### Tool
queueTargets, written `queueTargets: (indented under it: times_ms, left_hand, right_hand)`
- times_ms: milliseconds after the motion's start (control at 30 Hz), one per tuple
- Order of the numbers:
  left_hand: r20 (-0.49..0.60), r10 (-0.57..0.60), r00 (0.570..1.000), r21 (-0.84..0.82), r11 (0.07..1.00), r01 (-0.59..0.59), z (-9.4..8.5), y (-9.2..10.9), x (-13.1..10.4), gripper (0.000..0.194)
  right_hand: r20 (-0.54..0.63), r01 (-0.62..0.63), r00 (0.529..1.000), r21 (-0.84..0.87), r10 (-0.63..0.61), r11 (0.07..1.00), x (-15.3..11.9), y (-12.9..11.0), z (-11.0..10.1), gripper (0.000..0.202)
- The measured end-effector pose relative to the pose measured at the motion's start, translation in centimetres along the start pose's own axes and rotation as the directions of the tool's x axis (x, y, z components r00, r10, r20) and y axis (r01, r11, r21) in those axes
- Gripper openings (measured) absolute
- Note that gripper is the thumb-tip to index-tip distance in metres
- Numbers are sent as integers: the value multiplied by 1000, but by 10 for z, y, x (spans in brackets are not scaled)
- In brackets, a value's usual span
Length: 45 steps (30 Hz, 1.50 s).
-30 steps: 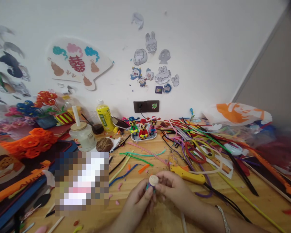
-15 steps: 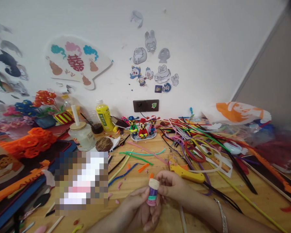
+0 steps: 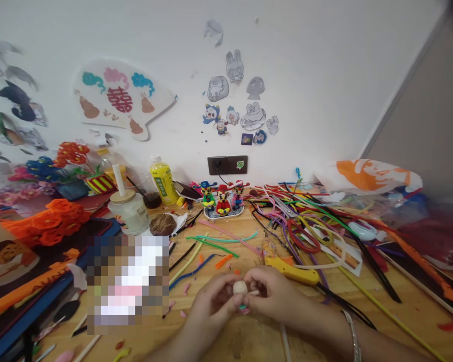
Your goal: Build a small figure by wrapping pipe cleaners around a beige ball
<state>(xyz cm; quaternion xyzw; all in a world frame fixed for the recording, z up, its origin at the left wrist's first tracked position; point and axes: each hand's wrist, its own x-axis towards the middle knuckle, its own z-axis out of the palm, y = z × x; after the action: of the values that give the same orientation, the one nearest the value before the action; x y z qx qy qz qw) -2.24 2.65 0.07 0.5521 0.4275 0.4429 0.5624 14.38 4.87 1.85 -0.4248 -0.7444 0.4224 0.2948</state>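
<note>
Between both hands, low in the middle, is a small banded craft piece with a rounded cream top (image 3: 240,287). A sliver of teal and pink shows beneath the fingertips; the rest of it is covered. My left hand (image 3: 216,301) is closed around its left side. From the right, my right hand (image 3: 274,294) pinches against it, with a short cream strip (image 3: 253,292) sticking out by the fingertips. Just beyond the right hand lies a yellow glue gun (image 3: 294,270), its black cord running toward the right forearm.
Coloured chenille stems (image 3: 313,221) and red-handled scissors (image 3: 304,234) are heaped at the right. Three small figures (image 3: 222,200) stand on a tray by the wall. A glass jar (image 3: 130,213), a yellow bottle (image 3: 162,178) and orange fuzzy flowers (image 3: 53,221) stand left. One patch is blurred out.
The banded piece has tipped so its cream top faces me, and its purple band is now covered. Both hands have closed in around it, and a short cream strip now shows at the right fingertips.
</note>
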Motion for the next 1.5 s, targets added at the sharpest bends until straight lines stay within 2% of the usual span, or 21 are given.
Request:
queueTargets:
  times_ms: [67, 167, 300, 433, 533, 600, 700, 833, 933, 1067, 1167, 1300, 1500]
  left_hand:
    - [6, -11, 1000, 30, 999, 11, 2, 1, 0, 22]
    - [19, -32, 999, -26, 999, 32, 5, 2, 1, 19]
    - [1, -50, 999, -144, 988, 50, 7, 5, 2, 21]
    - [-31, -27, 999, -216, 976, 20, 7, 7, 1, 22]
    - [-22, -2, 1000, -237, 972, -4, 9, 8, -1, 20]
    - [-19, 9, 1000, -240, 971, -13, 10, 8, -2, 18]
    - [-20, 21, 1000, -227, 974, -24, 10, 7, -2, 18]
    - [-88, 12, 996, -207, 978, -30, 10, 4, -1, 27]
    - [-69, -99, 993, -254, 964, 79, 10, 3, 1, 34]
    - [-32, -279, 960, -351, 902, 250, 10, 3, 3, 34]
    - [-45, -285, 958, -358, 900, 251, 11, 3, 2, 30]
    - [-51, -256, 965, -339, 914, 224, 12, 3, 1, 30]
    - [-62, -190, 980, -284, 945, 165, 14, 3, -1, 27]
  right_hand:
    - [-5, 44, 999, -150, -45, 988, -1, -2, -1, 12]
    - [1, 74, 997, -142, -75, 987, -2, -1, -3, 9]
    - [51, 40, 997, 172, -50, 984, -1, 6, 0, 7]
    - [52, -7, 998, 501, -22, 866, 0, 13, 10, 22]
    - [59, -40, 998, 640, 3, 767, 0, 14, 17, 31]
    - [40, -54, 999, 674, 36, 737, 1, 14, 20, 33]
    - [-24, -45, 997, 658, 80, 752, 1, 15, 21, 34]
    - [-213, 24, 974, 447, 80, 894, -1, 15, 19, 21]
    - [-307, 97, 951, 234, -21, 967, -4, 13, 17, 10]
    - [-310, 223, 932, 85, -187, 971, -7, 12, 19, 6]
    - [-316, 232, 929, 87, -194, 969, -7, 13, 22, 5]
    - [-329, 199, 935, 171, -135, 965, -5, 14, 23, 8]
    - [-247, 121, 968, 348, -34, 930, -3, 14, 19, 13]
